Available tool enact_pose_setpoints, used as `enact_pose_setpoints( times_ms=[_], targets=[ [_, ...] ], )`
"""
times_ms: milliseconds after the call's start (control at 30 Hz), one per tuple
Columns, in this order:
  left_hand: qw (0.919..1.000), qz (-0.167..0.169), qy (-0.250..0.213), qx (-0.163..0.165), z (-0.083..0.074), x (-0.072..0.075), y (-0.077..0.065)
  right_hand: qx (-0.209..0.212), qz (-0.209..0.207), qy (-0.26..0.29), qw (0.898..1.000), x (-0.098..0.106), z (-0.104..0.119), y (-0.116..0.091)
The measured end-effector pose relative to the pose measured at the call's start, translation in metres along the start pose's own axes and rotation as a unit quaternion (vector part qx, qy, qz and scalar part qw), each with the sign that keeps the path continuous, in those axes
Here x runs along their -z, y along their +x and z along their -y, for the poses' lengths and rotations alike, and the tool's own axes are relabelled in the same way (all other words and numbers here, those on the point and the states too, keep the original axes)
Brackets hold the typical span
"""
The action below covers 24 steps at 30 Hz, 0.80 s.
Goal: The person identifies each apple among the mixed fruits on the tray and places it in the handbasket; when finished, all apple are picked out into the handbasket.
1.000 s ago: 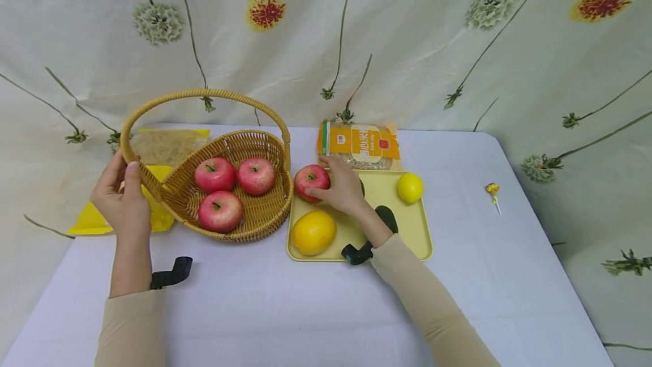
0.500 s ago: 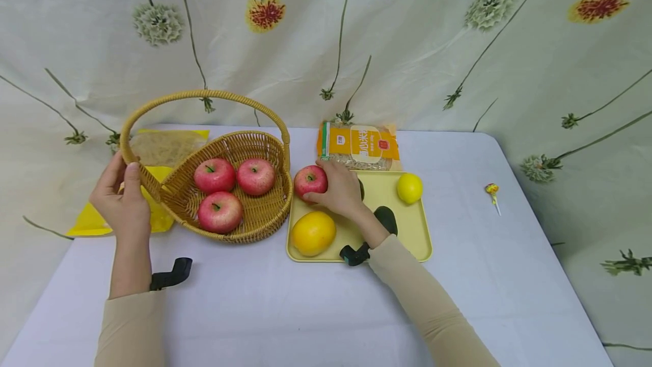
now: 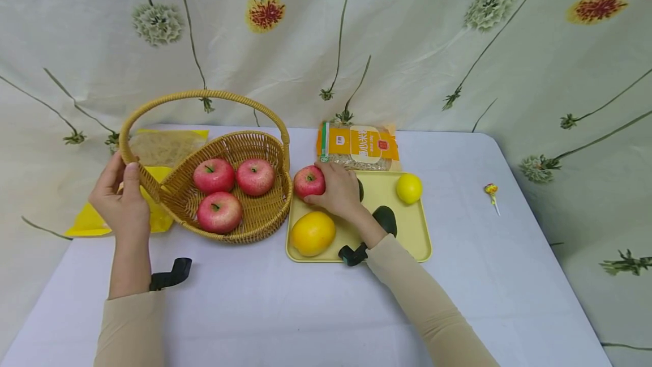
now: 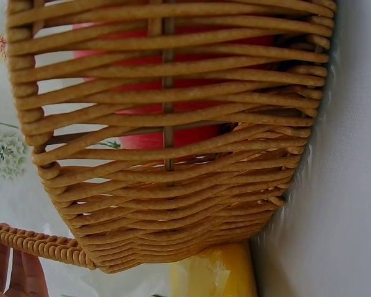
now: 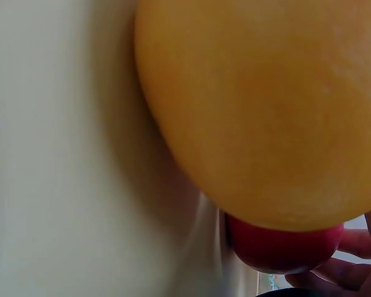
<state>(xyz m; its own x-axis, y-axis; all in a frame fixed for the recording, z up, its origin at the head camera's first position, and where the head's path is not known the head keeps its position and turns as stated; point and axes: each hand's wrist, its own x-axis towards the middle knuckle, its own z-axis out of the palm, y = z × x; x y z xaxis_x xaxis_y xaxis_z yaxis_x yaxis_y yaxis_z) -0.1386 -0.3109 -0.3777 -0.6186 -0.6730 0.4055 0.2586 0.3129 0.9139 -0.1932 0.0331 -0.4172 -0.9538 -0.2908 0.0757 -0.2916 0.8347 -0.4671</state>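
My left hand grips the lower left end of the handle of a wicker basket. Inside the basket lie three red apples. At the tray's upper left corner, my right hand has thumb and fingers curled about the right side of another red apple, close to the basket. This apple shows behind the big fruit in the right wrist view, with fingers at its side. The big yellow-orange oval fruit lies just nearer on the pale yellow tray.
A small yellow round fruit and a dark green fruit, partly hidden by the forearm, lie on the tray. An orange food packet is behind it. Yellow bags lie left of the basket; a lollipop lies far right.
My right thumb has slid from the apple's front towards its lower right, and the hand covers more of its right side. The left hand and basket stay put.
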Motion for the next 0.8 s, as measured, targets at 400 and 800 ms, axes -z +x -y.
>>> enact_pose_setpoints(
  times_ms=[400,800],
  targets=[
    [1.0,-0.002,0.005,-0.002,0.0,0.0,0.0,0.001,-0.026,0.039,0.999,0.001,-0.002,-0.004],
    [1.0,0.001,0.005,-0.005,-0.001,0.0,0.0,0.032,-0.077,0.15,0.985,0.027,-0.009,-0.021]
  ],
)
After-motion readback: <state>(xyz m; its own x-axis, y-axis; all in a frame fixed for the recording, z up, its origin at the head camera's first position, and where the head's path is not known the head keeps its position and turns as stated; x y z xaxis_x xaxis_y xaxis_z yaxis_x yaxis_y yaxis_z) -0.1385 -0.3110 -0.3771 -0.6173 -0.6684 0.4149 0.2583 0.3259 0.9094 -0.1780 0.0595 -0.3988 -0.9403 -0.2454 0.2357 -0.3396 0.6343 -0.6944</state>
